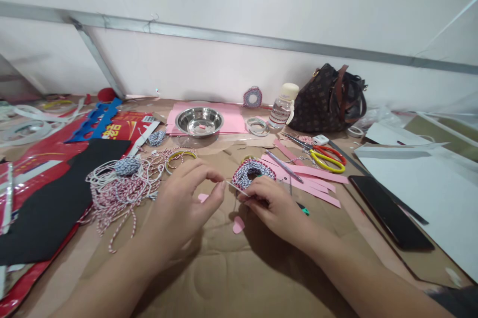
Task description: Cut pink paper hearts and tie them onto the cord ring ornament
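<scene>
A thin whitish strip (236, 188) is stretched between my two hands; its material is too fine to tell. My left hand (194, 191) pinches one end between thumb and index finger. At the other end, my right hand (274, 203) has its fingers closed on it. Just behind my right hand stands a ring of blue-and-white cord (244, 173) with a red edge, partly covered by the fingers. Below lies a small rounded pink paper piece (238, 225), and another pink piece (202, 198) shows beside my left thumb. A green-ended tool (304, 209) pokes out past my right hand.
Tangled cords (115, 183) lie left, near black sheet (63, 198). Behind are a steel bowl (199, 123), tape roll (257, 127), bottle (281, 109) and handbag (326, 104). Pink strips (321, 193), a pen (286, 166), scissors (328, 159) and phone (388, 213) lie right.
</scene>
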Tool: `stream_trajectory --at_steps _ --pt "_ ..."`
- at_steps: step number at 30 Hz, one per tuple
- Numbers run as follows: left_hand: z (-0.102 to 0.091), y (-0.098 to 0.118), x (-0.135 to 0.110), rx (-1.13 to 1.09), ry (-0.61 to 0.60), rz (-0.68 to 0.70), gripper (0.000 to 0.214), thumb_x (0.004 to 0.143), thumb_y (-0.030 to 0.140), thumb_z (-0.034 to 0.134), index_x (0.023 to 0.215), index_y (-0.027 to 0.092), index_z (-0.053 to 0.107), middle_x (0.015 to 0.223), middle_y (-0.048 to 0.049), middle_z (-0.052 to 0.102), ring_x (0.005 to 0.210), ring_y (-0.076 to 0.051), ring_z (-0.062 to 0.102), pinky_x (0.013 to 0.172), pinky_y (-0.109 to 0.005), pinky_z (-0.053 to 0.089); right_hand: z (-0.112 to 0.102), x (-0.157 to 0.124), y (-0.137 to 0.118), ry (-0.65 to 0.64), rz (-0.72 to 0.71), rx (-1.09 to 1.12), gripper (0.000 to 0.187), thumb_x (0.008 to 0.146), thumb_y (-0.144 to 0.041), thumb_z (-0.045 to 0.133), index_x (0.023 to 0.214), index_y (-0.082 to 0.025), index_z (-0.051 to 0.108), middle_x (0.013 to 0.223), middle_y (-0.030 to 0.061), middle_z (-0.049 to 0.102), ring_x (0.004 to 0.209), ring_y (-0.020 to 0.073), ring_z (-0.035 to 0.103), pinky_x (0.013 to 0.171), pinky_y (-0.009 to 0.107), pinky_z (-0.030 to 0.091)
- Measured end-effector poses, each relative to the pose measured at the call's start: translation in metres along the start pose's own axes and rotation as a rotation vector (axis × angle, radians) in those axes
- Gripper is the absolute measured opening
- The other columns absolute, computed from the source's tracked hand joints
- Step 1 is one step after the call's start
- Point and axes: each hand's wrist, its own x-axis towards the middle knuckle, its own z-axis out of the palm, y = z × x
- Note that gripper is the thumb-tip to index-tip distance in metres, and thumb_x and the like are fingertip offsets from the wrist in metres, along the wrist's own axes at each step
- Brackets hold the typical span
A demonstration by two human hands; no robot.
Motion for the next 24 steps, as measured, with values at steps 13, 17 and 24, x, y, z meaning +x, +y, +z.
stream_trajectory --at_steps 13,17,24 --pt "-0.002 0.003 0.001 -0.006 0.01 0.029 0.007 0.089 0.016 0.058 0.085 0.023 0.059 0.088 -0.0005 0.064 0.087 -0.019 0.06 0.079 -0.033 0.046 -0.013 0.008 -0.02 0.13 0.308 0.072 0.021 0.096 -0.025 0.053 0.092 -0.022 0.073 0.098 0.0026 0.076 0.09 0.0183 0.068 0.079 0.029 0.049" --pt "-0.001 0.005 -0.001 -0.007 -0.031 0.048 0.008 0.09 0.017 0.056 0.087 0.023 0.059 0.09 -0.001 0.065 0.091 -0.019 0.061 0.083 -0.035 0.046 -0.003 0.01 -0.012 0.167 0.346 0.089 0.025 0.09 -0.02 0.059 0.114 -0.023 0.067 0.085 0.0003 0.073 0.078 0.0167 0.066 0.073 0.029 0.048" --pt "-0.001 0.005 -0.001 -0.007 -0.025 0.018 0.008 0.09 0.017 0.056 0.085 0.022 0.059 0.088 -0.0006 0.065 0.088 -0.019 0.061 0.081 -0.034 0.046 -0.009 0.007 -0.01 0.09 0.253 0.015 0.013 0.093 -0.015 0.05 0.096 -0.021 0.062 0.09 0.0022 0.07 0.082 0.0163 0.064 0.074 0.029 0.047"
